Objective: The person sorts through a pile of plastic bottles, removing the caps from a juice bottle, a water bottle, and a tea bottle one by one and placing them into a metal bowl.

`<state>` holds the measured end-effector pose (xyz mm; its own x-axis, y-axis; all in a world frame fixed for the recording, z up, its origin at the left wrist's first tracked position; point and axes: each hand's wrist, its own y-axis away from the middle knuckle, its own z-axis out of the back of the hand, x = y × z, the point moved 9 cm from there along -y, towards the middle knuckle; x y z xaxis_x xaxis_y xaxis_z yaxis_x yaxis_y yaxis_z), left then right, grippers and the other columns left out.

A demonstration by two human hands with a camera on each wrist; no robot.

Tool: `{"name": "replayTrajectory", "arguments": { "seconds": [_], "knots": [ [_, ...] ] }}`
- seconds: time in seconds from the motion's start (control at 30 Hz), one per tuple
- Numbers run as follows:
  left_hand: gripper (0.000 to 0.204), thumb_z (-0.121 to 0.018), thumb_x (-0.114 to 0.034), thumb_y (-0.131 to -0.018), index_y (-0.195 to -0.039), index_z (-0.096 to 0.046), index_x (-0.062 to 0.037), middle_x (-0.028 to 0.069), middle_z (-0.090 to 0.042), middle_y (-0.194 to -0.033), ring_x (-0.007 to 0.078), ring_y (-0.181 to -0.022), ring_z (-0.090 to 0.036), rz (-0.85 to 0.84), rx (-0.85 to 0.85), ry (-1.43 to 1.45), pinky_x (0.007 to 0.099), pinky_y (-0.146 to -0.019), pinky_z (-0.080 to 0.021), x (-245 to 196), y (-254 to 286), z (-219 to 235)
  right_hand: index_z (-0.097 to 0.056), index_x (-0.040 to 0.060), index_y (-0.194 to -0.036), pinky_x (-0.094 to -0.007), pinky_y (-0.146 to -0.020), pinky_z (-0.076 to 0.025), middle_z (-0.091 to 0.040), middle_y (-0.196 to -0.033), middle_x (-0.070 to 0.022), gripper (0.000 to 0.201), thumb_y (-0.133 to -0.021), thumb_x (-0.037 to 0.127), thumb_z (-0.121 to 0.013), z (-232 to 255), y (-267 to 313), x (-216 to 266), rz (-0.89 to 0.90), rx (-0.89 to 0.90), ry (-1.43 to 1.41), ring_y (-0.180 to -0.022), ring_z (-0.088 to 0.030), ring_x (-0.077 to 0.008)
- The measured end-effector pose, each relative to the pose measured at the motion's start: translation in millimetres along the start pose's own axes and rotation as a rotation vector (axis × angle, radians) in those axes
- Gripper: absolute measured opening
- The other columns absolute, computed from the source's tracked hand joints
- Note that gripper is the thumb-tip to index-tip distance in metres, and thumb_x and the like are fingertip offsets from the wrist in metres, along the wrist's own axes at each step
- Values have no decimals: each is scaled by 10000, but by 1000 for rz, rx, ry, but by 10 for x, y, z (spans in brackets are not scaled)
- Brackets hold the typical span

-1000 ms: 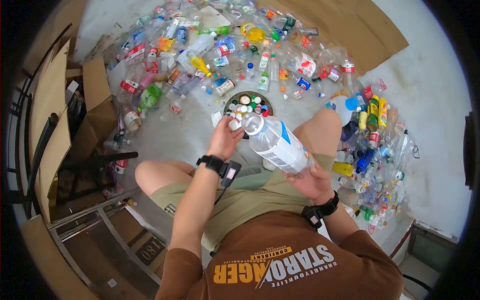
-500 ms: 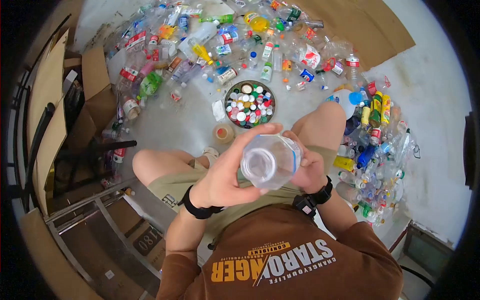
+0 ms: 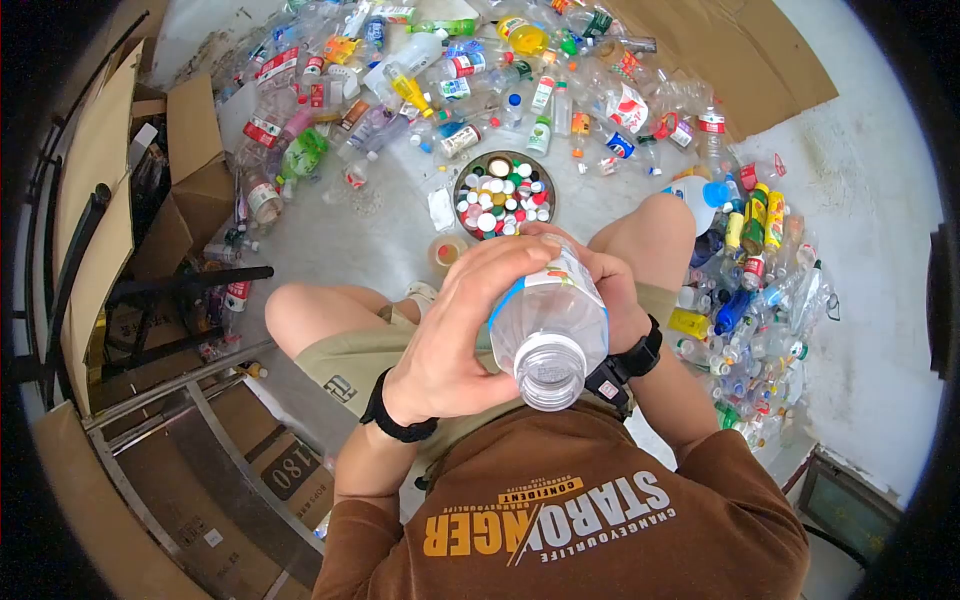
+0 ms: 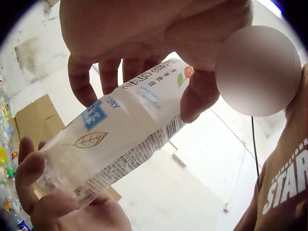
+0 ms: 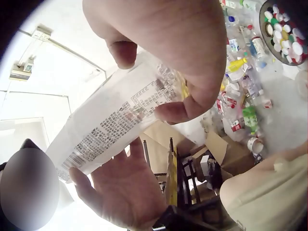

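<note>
Bottle (image 3: 548, 318) has tipped further, open mouth now toward the chest; left hand (image 3: 462, 330) wraps its upper body, right hand (image 3: 612, 300) cups the base, above the lap; light, thin-walled, crushable, best gripped mid-label.

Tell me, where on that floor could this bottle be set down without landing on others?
Bare floor lies between the cap bowl, the cardboard box and the person's knee. The white floor at far right past the right-hand bottle pile is open too. The far bottle heap is crowded.
</note>
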<state>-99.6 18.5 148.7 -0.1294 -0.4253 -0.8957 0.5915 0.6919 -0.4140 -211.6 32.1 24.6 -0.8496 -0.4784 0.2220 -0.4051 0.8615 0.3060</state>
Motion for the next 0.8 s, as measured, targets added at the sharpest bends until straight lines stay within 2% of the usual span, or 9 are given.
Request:
{"name": "replayTrajectory", "arguments": {
  "seconds": [0.17,0.3,0.47,0.53,0.6,0.7,0.77,0.8],
  "knots": [
    [783,-815,-148,-637,-1324,-453,-43,153,-519,-1330,350,-1243,-484,2,21,39,473,-1050,-349,-5,2,2,-378,-22,-1362,-432,-1088,-361,-504,-1307,-191,784,-597,71,-525,-15,-6,-33,-23,95,-17,-1249,-483,-318],
    [792,-829,-166,-640,-1323,-448,-47,161,-524,-1320,350,-1241,-486,-81,28,48,468,-1043,-357,28,39,-4,-380,-3,-1367,-442,-1080,-359,-510,-1306,-197,788,-597,67,-531,59,-13,-3,12,123,26,-1256,-480,-315],
    [840,-822,-155,-644,-1363,-404,-44,176,-489,-1352,339,-1253,-479,-58,14,141,462,-1049,-355,88,71,19,-382,29,-1375,-454,-1059,-374,-501,-1318,-182,718,-697,105,-607,5,8,44,52,203,40,-1249,-484,-318],
    [860,-795,-127,-659,-1397,-361,-44,175,-439,-1398,329,-1270,-462,78,-82,286,459,-1053,-352,241,166,135,-374,38,-1375,-471,-1044,-388,-492,-1325,-170,696,-746,132,-657,28,26,106,98,197,127,-1247,-485,-315],
    [865,-711,-61,-708,-1453,-272,-49,167,-360,-1453,298,-1289,-440,99,-249,196,436,-1032,-372,310,223,291,-361,44,-1371,-495,-1030,-401,-483,-1327,-158,699,-782,170,-714,200,35,245,158,155,304,-1246,-485,-311],
    [820,-645,-17,-743,-1459,-247,-54,158,-387,-1420,270,-1238,-472,340,-518,-65,404,-994,-401,498,639,764,-346,63,-1362,-544,-1008,-414,-479,-1318,-140,717,-786,182,-756,674,-61,475,135,-44,478,-1250,-479,-309],
    [754,-593,19,-781,-1453,-262,-59,144,-410,-1385,232,-1160,-509,434,-608,20,375,-961,-423,589,999,999,-302,84,-1359,-558,-1005,-413,-454,-1326,-153,695,-814,136,-729,964,-196,517,120,-130,522,-1221,-497,-313],
    [663,-557,34,-816,-1427,-313,-44,130,-446,-1342,212,-1108,-525,458,-654,43,355,-957,-425,577,1151,1077,-291,86,-1360,-554,-1004,-416,-445,-1330,-158,688,-822,114,-719,1083,-255,503,98,-168,529,-1210,-503,-311]
  ]
}}
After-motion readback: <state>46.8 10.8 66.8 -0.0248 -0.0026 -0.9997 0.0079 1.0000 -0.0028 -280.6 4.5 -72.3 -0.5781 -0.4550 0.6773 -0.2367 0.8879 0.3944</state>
